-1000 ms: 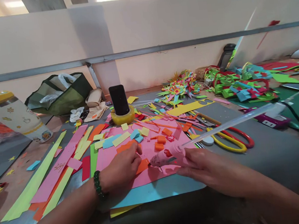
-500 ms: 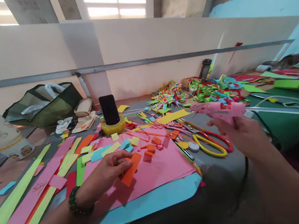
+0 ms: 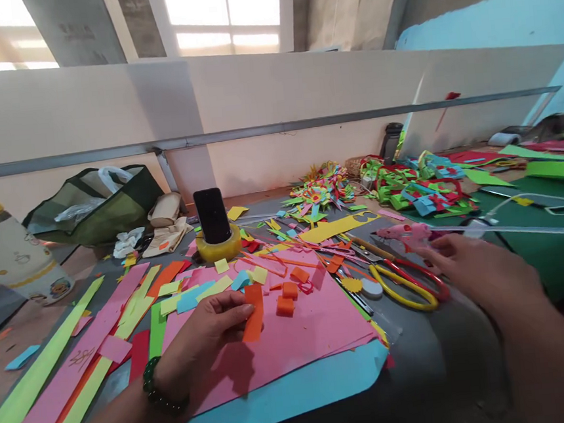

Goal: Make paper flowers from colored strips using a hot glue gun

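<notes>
Worktable (image 3: 443,362), grey-topped, is littered with coloured paper offcuts along its whole length. Pink sheet (image 3: 316,327) lies at centre on top of a blue sheet (image 3: 298,394), with long strips of pink and yellow-green paper to the left of both. Green bag (image 3: 99,208) stands at the back left against the partition. Phone (image 3: 212,215) stands upright in a roll of yellow tape (image 3: 219,248) behind the pink sheet. Left hand (image 3: 202,340), beaded bracelet at the wrist, holds an orange paper strip (image 3: 254,312) pinched between thumb and fingertips, just above the pink sheet. Right hand (image 3: 479,273) is closed around the rear of a pink glue gun (image 3: 407,232), which lies low over the table, nozzle pointing left. Scissors (image 3: 406,279) with yellow and red handles lie just beside that hand, between it and the pink sheet
</notes>
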`<state>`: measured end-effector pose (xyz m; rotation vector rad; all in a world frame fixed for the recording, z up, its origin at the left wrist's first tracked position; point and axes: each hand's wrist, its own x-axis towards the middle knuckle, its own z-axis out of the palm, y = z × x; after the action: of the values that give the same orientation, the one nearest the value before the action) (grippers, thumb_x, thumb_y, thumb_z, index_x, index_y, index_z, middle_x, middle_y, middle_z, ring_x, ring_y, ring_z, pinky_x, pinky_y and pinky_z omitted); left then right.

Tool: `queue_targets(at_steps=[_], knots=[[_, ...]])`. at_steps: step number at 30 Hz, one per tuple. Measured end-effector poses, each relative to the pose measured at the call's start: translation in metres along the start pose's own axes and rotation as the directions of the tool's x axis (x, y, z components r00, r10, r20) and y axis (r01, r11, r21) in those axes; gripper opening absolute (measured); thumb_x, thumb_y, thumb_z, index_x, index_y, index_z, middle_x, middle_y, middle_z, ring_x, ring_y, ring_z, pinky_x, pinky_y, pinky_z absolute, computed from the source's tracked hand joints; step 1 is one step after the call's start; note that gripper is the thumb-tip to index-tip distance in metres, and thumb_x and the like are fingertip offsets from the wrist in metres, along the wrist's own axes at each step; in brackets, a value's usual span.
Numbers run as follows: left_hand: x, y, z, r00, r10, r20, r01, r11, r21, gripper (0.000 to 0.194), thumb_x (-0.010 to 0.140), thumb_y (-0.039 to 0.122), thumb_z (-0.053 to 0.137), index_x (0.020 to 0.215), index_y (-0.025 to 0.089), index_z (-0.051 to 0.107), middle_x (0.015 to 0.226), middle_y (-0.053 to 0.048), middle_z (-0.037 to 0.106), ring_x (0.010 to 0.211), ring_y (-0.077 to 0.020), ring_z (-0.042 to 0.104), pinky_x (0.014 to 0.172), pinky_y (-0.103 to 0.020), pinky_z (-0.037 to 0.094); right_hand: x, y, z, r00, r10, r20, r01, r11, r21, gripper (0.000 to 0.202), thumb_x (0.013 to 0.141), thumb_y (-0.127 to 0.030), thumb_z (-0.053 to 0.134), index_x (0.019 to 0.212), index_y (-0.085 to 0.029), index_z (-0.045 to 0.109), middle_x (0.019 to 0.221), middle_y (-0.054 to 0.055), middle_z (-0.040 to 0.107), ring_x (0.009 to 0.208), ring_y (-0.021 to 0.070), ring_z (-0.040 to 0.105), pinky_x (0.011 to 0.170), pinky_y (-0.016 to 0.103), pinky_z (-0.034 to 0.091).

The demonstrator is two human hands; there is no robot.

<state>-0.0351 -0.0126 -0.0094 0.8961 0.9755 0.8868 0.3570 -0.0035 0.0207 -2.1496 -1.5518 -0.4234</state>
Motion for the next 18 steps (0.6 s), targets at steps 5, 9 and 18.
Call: queue_targets(at_steps=[5,9,18], knots=[[-0.003,-0.002,0.006,0.999,0.003,0.051,0.001,0.997,-0.072,0.025,0.065,0.028,0.079,0.075,0.014,0.06,0.066,0.001,0.061,0.056,-0.0066,0.055,0.05,-0.015,0.04,-0.07,-0.098,-0.015,0.677,-0.717,-0.167,0.683,0.526,0.507,0.016,0.087,-0.019,0.053,0.101,-0.022,0.061,0.092,0.007,0.065,0.079,0.014,0.062,0.066,0.024,0.047],[-0.008,-0.005,0.008,0.991,0.033,0.129,-0.024,0.997,-0.071,0.022,0.073,0.032,0.073,0.072,0.014,0.061,0.064,0.001,0.058,0.055,-0.0059,0.053,0.052,-0.016,0.04,-0.103,-0.161,-0.002,0.401,-0.882,-0.248,0.832,0.237,0.501,0.024,0.089,-0.01,0.047,0.107,-0.019,0.06,0.086,0.006,0.062,0.073,0.0132,0.056,0.059,0.023,0.043],[-0.014,0.003,0.009,0.981,0.182,0.062,-0.191,0.946,0.26,0.021,0.076,0.035,0.068,0.077,0.015,0.071,0.073,-0.004,0.067,0.069,-0.0148,0.065,0.061,-0.022,0.044,-0.089,-0.182,0.007,0.778,-0.601,0.18,0.059,0.356,0.933,0.02,0.081,-0.029,0.064,0.067,-0.015,0.06,0.061,-0.002,0.052,0.052,0.0066,0.041,0.047,0.02,0.033]])
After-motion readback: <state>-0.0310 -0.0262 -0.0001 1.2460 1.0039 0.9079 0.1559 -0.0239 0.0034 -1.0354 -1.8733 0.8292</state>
